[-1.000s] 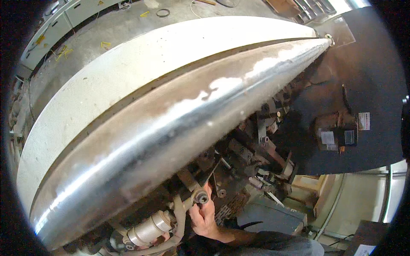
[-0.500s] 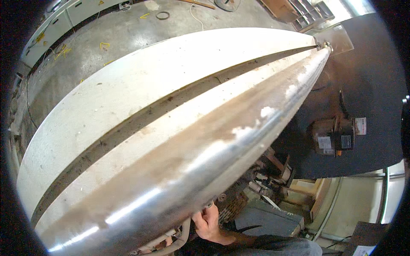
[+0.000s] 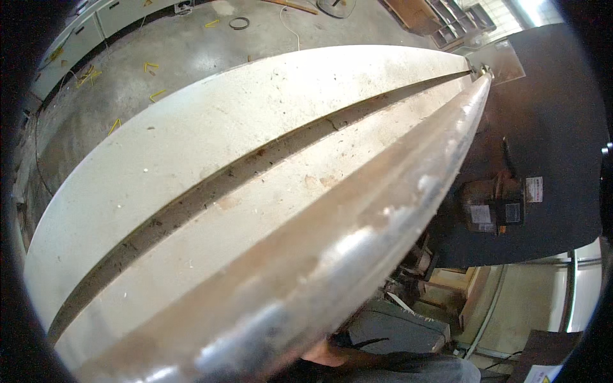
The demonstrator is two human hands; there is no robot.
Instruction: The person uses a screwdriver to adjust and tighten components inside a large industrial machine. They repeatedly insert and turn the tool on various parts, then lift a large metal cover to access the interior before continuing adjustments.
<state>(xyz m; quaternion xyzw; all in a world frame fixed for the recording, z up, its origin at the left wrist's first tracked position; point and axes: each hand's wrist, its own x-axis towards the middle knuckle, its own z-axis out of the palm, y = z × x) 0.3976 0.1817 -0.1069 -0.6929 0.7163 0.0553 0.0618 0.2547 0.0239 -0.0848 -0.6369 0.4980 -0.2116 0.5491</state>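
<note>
A long, rounded metal edge point(image 3: 357, 239), shiny and blotched, runs diagonally across the view from lower left to upper right. Beside it lies a broad off-white surface point(image 3: 211, 134), split lengthwise by a dark groove point(image 3: 255, 159) with grime and small specks in it. My right hand point(image 3: 324, 352) reaches from the right to the underside of the metal edge. Only its wrist side shows, so its fingers are hidden and whatever they touch or hold is out of sight. My left hand does not appear.
Right of the metal edge stands a large dark panel point(image 3: 562, 140) with a brown motor-like unit point(image 3: 491, 204). Below it are a grey box point(image 3: 399, 329) and a wooden open tray point(image 3: 456, 287). White cabinets point(image 3: 83, 41) and a ring point(image 3: 239, 23) lie beyond on the concrete floor.
The metal edge now looms larger and lower, covering the fingers of my right hand that showed curled before. More of the off-white surface shows. Parts beneath the edge have gone from view.
</note>
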